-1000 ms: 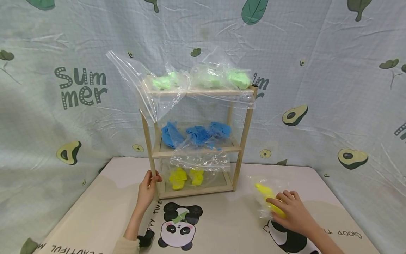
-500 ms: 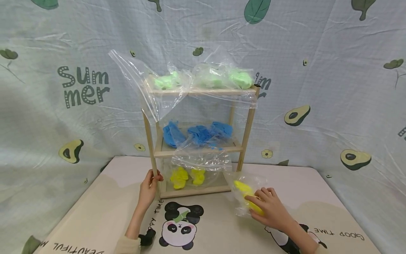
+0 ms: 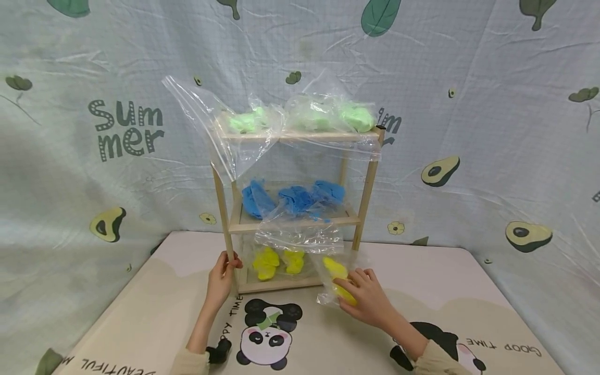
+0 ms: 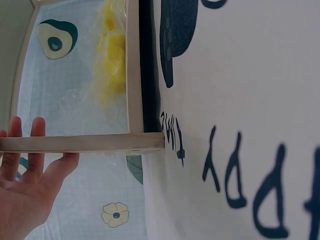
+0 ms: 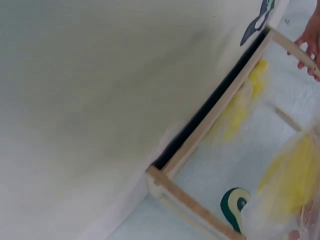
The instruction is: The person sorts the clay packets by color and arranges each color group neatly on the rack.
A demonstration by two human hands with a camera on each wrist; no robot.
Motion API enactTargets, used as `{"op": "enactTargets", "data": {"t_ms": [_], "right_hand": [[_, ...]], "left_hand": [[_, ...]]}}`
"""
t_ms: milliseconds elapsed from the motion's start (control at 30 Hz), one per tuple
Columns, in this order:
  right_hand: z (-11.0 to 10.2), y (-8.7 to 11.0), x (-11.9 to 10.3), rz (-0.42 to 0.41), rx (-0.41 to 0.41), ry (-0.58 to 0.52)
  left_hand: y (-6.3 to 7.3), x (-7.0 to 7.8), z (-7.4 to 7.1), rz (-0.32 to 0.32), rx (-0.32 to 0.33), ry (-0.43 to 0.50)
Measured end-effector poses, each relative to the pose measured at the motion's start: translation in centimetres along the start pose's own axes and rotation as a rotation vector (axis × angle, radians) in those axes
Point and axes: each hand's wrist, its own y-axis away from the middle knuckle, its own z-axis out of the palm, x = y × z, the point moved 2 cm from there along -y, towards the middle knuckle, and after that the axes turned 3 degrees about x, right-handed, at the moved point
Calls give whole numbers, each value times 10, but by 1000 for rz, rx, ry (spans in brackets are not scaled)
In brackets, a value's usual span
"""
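Note:
My left hand (image 3: 220, 281) grips the left front post (image 4: 100, 143) of a three-tier wooden shelf (image 3: 295, 226), fingers behind it and thumb on the near side in the left wrist view. My right hand (image 3: 367, 297) holds a clear plastic bag with a yellow lump (image 3: 335, 268) in front of the bottom tier's right end. Its blurred yellow content (image 5: 292, 175) shows at the right of the right wrist view, hiding most of that hand. Two bagged yellow lumps, one on the left (image 3: 266, 263) and one beside it (image 3: 294, 261), sit on the bottom tier.
Bagged blue lumps (image 3: 295, 199) fill the middle tier, one bag hanging over its front edge. Bagged pale green lumps (image 3: 356, 118) lie on top, with loose plastic (image 3: 197, 114) sticking out left. The table (image 3: 323, 344) has a panda print; a patterned curtain (image 3: 492, 130) hangs behind.
My right hand has carried the yellow bag left across the table, from right of the shelf to the front of its bottom tier. The left hand keeps its hold on the post.

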Motion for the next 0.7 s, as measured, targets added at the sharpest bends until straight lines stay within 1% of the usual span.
{"op": "enactTargets", "data": {"t_ms": [233,467,567,700], "right_hand": [[16,-19,-5,-3,27,26],[34,-35,-4,12,54,61],[41,-41,-2,20,79,65],[53,-45,0,53,109,69]], "left_hand": [[0,0,0,-4,-8,-1],[0,1,0,0,-3,-6],[0,0,0,-7,-3,-6],[0,0,-1,-10,-10,-10]]}}
